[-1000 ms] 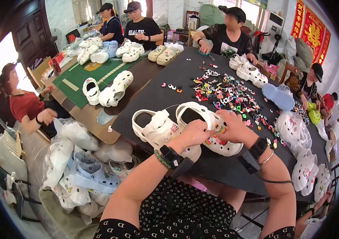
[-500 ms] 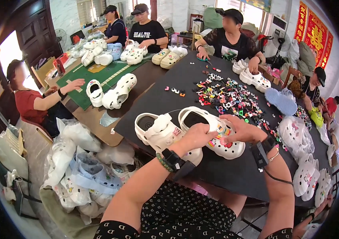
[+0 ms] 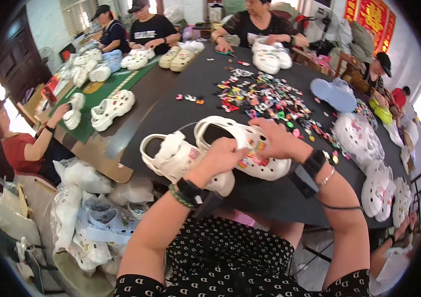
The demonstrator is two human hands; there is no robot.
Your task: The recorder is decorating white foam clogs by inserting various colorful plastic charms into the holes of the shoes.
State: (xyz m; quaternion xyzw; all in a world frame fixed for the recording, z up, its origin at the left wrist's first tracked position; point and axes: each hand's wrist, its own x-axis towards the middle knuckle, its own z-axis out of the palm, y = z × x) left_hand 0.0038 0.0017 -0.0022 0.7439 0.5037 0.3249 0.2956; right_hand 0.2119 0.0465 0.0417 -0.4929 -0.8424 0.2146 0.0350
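Two white clog shoes lie side by side near the front edge of the black table (image 3: pixel 180 119). My left hand (image 3: pixel 222 157) rests over the left clog (image 3: pixel 173 158) and reaches onto the right clog (image 3: pixel 242 146). My right hand (image 3: pixel 277 141) presses on the top of the right clog, where small coloured charms (image 3: pixel 255 159) sit in its holes. Both hands grip this right clog between them. Whether my fingers pinch a loose charm is hidden.
A heap of small coloured charms (image 3: pixel 265 96) lies mid-table. More white clogs (image 3: pixel 358 141) are stacked at the right and the far edge (image 3: pixel 269 59). Other people sit around the tables. Bags of clogs (image 3: pixel 87 218) stand on the floor at the left. A blue sole (image 3: pixel 334 94) lies far right.
My hands have stayed on the right clog with small shifts of the fingers. The person at the left has reached an arm out to a clog on the green mat.
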